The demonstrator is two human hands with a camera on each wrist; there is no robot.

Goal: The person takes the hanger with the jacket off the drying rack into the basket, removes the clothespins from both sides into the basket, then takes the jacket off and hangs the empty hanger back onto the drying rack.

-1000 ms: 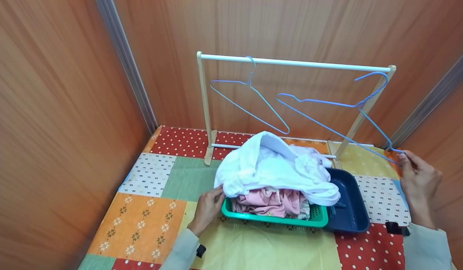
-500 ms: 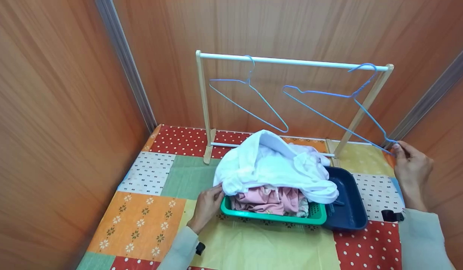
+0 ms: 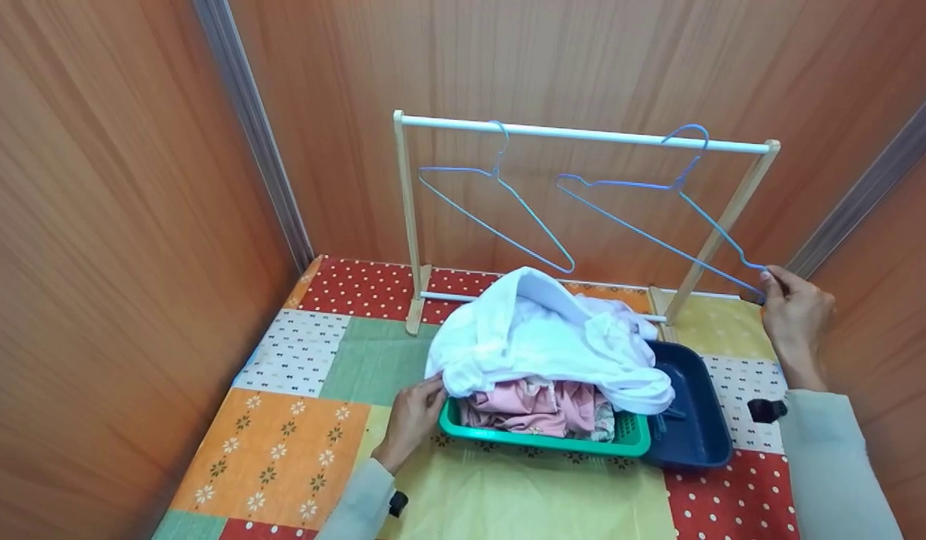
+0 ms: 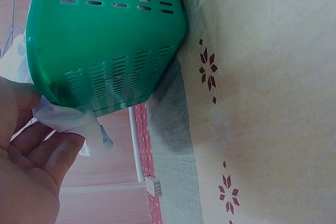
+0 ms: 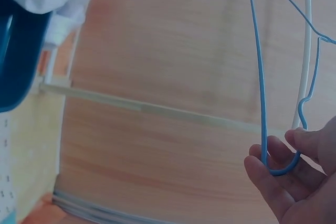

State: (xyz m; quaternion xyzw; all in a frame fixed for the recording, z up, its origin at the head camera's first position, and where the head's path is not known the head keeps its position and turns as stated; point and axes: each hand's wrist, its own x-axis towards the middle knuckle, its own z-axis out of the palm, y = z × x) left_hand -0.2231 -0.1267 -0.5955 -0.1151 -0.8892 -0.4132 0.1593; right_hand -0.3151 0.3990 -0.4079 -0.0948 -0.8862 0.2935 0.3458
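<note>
In right hand (image 3: 799, 311), hanger (image 3: 679, 183) aslant, hook (image 3: 707, 138) upward

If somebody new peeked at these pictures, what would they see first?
Probably the big, rumpled heap of white cloth, bulging over the green plastic basket in the middle of the colourful patchwork-patterned tablecloth. Next, maybe the thin blue hanger on the right, its corner pinched in the person's right grip near the wooden rack with a white rail.
</note>
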